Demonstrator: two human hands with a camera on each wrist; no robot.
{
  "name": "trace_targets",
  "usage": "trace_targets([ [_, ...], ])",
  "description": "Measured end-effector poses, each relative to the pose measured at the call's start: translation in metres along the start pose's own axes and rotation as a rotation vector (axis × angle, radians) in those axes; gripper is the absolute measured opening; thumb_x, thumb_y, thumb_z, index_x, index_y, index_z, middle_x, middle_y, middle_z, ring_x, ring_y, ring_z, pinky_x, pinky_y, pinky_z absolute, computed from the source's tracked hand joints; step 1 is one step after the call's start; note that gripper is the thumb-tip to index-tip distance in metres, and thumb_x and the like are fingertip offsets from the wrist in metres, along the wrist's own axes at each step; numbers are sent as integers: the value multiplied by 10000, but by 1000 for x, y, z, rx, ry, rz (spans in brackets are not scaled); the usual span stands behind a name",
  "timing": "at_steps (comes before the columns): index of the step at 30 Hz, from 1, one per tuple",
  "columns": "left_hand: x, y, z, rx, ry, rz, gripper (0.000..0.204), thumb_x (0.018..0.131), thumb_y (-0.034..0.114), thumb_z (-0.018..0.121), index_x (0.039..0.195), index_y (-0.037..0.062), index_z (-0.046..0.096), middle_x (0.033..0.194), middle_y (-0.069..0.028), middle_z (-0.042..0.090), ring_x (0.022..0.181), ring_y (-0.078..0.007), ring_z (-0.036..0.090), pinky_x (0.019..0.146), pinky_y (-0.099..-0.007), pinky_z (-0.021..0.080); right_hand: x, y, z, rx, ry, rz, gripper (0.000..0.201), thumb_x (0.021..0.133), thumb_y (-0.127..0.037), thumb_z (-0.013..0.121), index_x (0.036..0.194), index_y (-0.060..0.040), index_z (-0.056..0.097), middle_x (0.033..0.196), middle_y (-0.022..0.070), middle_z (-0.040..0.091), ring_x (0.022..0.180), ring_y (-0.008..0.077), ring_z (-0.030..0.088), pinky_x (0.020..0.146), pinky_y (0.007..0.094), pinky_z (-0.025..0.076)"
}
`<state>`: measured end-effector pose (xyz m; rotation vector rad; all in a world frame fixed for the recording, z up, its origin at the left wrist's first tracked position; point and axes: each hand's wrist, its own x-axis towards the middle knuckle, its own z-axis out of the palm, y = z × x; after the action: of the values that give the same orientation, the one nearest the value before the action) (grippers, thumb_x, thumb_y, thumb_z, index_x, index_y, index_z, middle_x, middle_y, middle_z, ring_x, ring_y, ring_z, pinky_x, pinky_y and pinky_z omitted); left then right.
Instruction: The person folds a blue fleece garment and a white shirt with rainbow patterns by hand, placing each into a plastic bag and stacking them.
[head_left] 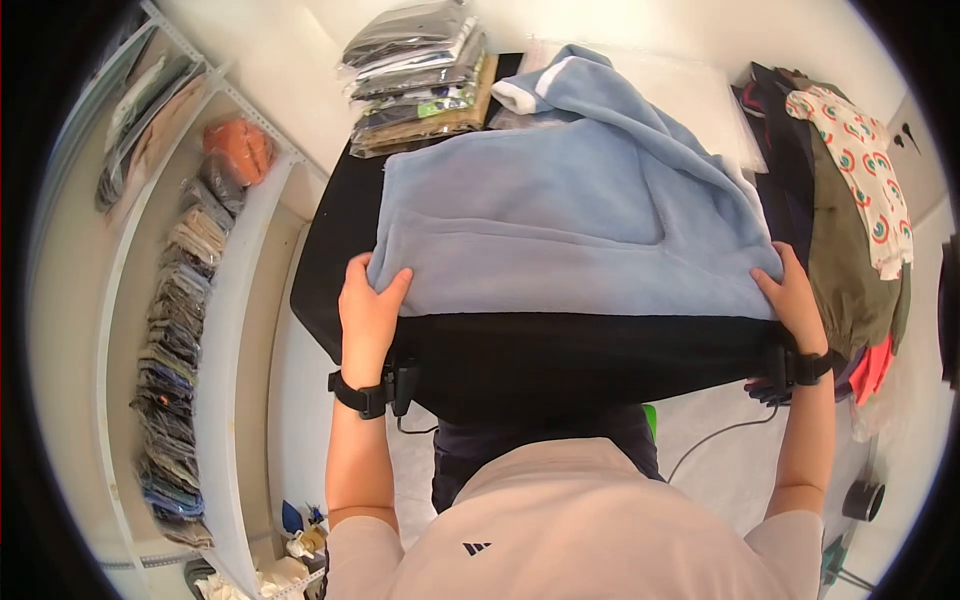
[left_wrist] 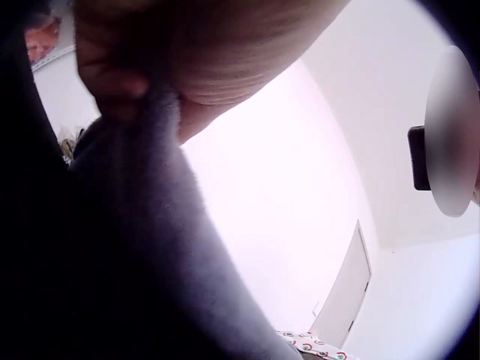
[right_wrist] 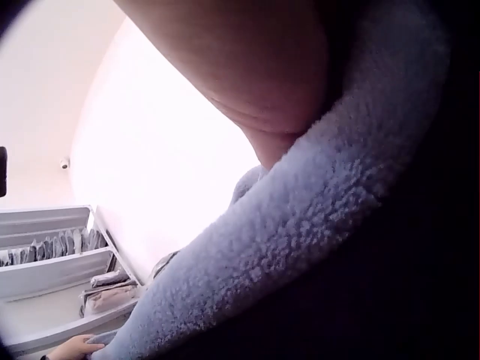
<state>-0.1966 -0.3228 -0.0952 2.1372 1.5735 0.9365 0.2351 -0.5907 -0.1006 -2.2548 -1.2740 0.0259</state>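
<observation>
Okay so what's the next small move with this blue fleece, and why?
Probably smooth the fleece outward: both hands, left and right, grip its near corners, yet a crease crosses its middle and the far right part lies bunched.

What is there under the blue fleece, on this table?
The blue fleece lies on the black table, and its far part seems to overlap the pale sheets. Anything else beneath its middle is covered and cannot be seen.
</observation>
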Motion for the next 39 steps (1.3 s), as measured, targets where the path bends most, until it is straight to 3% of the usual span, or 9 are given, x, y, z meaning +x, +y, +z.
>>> trace_targets([
  [6,-12,-12,-15,-217,201,93,443,769,117,690,1171,44,518,862,-72,546,794,-191,523,778,-333,454,-2,-6,-6,211,-136,176,482,836,-234,655,1213,-18,447,1087,181,586,999,261,568,865,329,432],
  [8,-19,-38,-7,-23,19,38,467,756,93,686,1189,52,516,914,-73,561,878,-191,513,782,-333,446,-6,-2,-2,215,-79,135,468,819,-206,668,1200,-24,465,1066,166,581,976,252,565,853,322,434],
  [12,-15,-29,-21,3,132,176,449,766,92,664,1194,59,532,1001,-72,592,880,-187,510,785,-330,444,-13,-5,-8,-174,235,-151,360,765,-143,703,1071,-19,559,942,103,575,877,208,552,798,303,437],
  [14,-8,-27,-20,-168,45,64,407,780,135,674,1159,42,558,991,-69,601,824,-180,519,757,-324,446,-17,-6,-11,34,178,133,312,774,-151,704,1028,-17,581,899,73,578,835,179,541,760,280,433],
  [16,-3,-24,-13,-197,-104,-65,388,785,193,697,1112,18,581,945,-83,599,784,-175,520,719,-318,442,-22,-8,-2,123,210,87,280,810,-175,680,999,3,576,819,61,564,760,149,514,717,262,425],
  [22,1,-24,-4,-69,-9,242,281,790,208,713,860,-6,545,768,-57,520,686,-150,479,628,-277,423,-19,7,-7,228,-47,220,302,883,-249,612,1001,28,582,825,34,602,766,94,510,724,245,422],
  [27,-9,-26,-24,-521,-139,-216,217,824,118,662,952,18,519,660,21,524,597,-58,423,569,-217,364,-17,10,-8,519,-33,261,312,928,-268,557,959,41,591,822,-19,579,773,64,487,724,225,405],
  [30,-15,-42,-15,-555,-209,-292,260,846,139,649,1018,13,501,642,21,522,573,-39,405,528,-213,328,-16,18,-8,582,-71,307,338,939,-285,541,948,49,593,821,-29,562,759,48,471,703,207,392],
  [39,-10,-49,-15,-200,-141,-151,235,842,209,642,744,20,541,559,-5,476,517,-86,397,489,-282,338,-15,21,-5,418,-58,274,279,904,-255,583,831,12,548,702,-30,474,679,53,406,607,247,367],
])
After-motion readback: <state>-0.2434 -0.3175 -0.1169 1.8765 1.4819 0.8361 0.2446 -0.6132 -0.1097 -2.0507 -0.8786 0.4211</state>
